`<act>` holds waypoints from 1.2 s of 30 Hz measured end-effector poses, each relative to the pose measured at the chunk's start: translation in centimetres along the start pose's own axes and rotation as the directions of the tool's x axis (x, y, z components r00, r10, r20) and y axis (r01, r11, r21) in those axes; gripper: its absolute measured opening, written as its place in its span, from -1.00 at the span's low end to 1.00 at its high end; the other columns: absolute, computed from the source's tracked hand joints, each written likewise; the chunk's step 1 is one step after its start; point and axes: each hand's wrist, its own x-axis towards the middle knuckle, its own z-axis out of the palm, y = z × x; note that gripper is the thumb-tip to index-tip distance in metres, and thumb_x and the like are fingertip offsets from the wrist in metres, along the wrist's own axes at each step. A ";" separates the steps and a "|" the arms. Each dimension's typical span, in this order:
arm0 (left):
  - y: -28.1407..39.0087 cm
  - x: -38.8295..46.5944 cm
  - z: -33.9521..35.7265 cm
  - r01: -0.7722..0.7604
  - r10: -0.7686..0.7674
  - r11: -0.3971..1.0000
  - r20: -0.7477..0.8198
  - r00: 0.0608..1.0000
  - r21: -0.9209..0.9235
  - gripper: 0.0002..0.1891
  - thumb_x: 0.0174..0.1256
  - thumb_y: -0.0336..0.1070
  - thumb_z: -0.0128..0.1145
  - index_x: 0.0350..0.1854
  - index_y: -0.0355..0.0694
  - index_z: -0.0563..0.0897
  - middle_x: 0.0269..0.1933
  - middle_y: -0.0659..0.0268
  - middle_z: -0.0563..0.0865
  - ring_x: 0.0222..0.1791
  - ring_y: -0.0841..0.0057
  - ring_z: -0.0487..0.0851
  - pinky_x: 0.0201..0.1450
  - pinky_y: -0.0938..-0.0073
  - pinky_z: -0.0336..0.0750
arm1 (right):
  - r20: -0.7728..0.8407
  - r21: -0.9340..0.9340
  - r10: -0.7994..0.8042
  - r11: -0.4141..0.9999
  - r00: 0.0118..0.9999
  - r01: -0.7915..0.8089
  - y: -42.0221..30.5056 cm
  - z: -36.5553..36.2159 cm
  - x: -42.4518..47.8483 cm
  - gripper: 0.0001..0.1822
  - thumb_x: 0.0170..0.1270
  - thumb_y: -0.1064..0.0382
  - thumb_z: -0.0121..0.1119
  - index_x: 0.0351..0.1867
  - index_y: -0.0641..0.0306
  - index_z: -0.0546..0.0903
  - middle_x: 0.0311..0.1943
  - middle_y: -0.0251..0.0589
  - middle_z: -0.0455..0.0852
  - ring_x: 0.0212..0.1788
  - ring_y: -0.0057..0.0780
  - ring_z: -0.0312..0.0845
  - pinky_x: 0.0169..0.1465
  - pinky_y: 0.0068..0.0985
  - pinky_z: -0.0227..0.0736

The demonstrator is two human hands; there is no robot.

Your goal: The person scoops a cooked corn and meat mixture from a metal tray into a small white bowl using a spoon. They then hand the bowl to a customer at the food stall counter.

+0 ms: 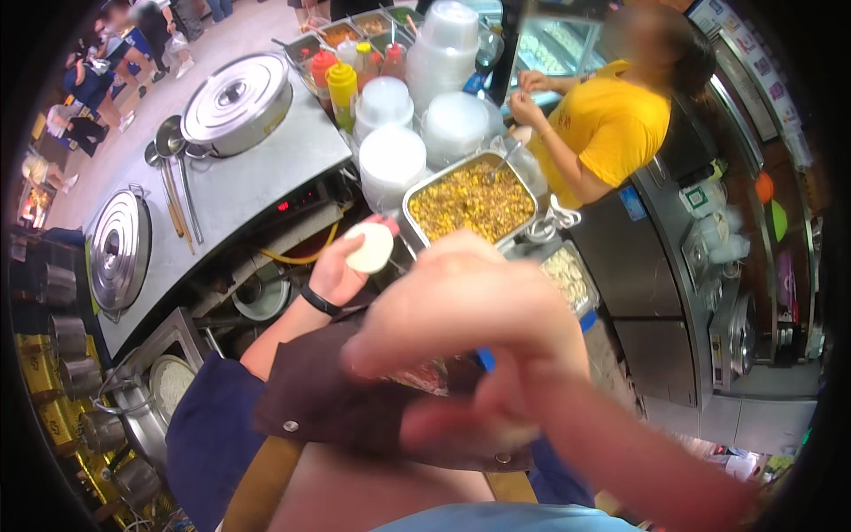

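Note:
On the palm and fingers of my left hand (pixel 342 266) lies a round, pale dough wrapper (pixel 370 249). My right hand (pixel 479 312) is raised close to the camera, blurred and large, with curled fingers; whether it holds anything cannot be told. Beyond both hands sits a metal tray of yellow and brown filling (pixel 471 199), a spoon handle (pixel 510 154) standing at its far side. Partly hidden behind my right hand is a tray of pale pieces, perhaps dumplings (pixel 565 276).
Lidded steel pots (pixel 236 100) and ladles (pixel 174 166) occupy the steel counter (pixel 266 159) at left. Stacked plastic containers (pixel 392 156) and sauce bottles (pixel 342 90) stand beyond the filling. A co-worker in a yellow shirt (pixel 618 120) stands at the right, hands raised near the containers.

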 end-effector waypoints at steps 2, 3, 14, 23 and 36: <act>0.4 -1.0 0.2 0.026 -0.026 1.000 0.072 0.997 -0.006 -0.54 0.32 -0.38 -0.06 0.24 -0.43 0.25 0.21 -0.02 0.46 0.23 0.23 0.44 0.30 0.30 0.32 | -0.089 -0.010 0.078 0.997 0.993 -0.079 2.1 1.3 -2.0 -0.86 0.06 0.29 0.26 -0.33 0.21 0.67 -0.67 -0.32 0.48 -0.61 -0.41 0.42 -0.48 -0.49 0.23; 0.4 -0.9 0.8 0.024 -0.028 0.999 0.108 0.994 0.045 -0.56 0.32 -0.38 -0.05 0.22 -0.44 0.28 0.19 0.00 0.47 0.22 0.22 0.44 0.30 0.29 0.31 | -0.115 -0.032 0.156 0.986 0.981 -0.161 2.9 2.0 -2.9 -0.87 0.05 0.29 0.27 -0.35 0.20 0.68 -0.70 -0.34 0.47 -0.63 -0.41 0.41 -0.51 -0.50 0.23; 0.1 0.3 -2.2 -0.015 0.023 0.998 0.146 0.989 -0.054 -0.58 0.49 -0.20 -0.34 0.24 -0.38 0.24 0.27 0.05 0.37 0.31 0.24 0.31 0.40 0.23 0.13 | 0.159 -0.513 0.716 0.648 0.680 -0.562 9.9 13.7 -18.2 -0.32 0.15 -0.06 0.15 0.25 0.23 0.34 0.29 -0.13 0.34 0.33 -0.19 0.22 0.32 -0.02 -0.09; 0.4 0.4 -0.4 -0.070 0.089 0.992 0.192 0.977 -0.104 -0.57 0.48 -0.17 -0.33 0.22 -0.38 0.29 0.28 0.04 0.36 0.33 0.26 0.28 0.40 0.24 0.12 | -0.073 -0.598 0.720 0.522 0.690 -0.608 10.0 13.6 -16.6 -0.23 0.14 -0.10 0.14 0.34 0.19 0.22 0.38 -0.10 0.17 0.42 -0.20 0.03 0.32 0.02 -0.11; 2.3 0.4 -3.3 -0.134 0.135 0.991 0.112 0.984 -0.020 -0.55 0.41 -0.30 -0.14 0.26 -0.43 0.25 0.27 0.04 0.40 0.30 0.24 0.35 0.36 0.32 0.24 | -0.676 -0.207 0.666 0.240 0.316 -0.948 10.1 7.5 -30.7 -0.75 0.27 0.29 0.07 -0.06 0.33 0.53 -0.32 -0.07 0.57 -0.36 -0.18 0.47 -0.24 -0.35 0.38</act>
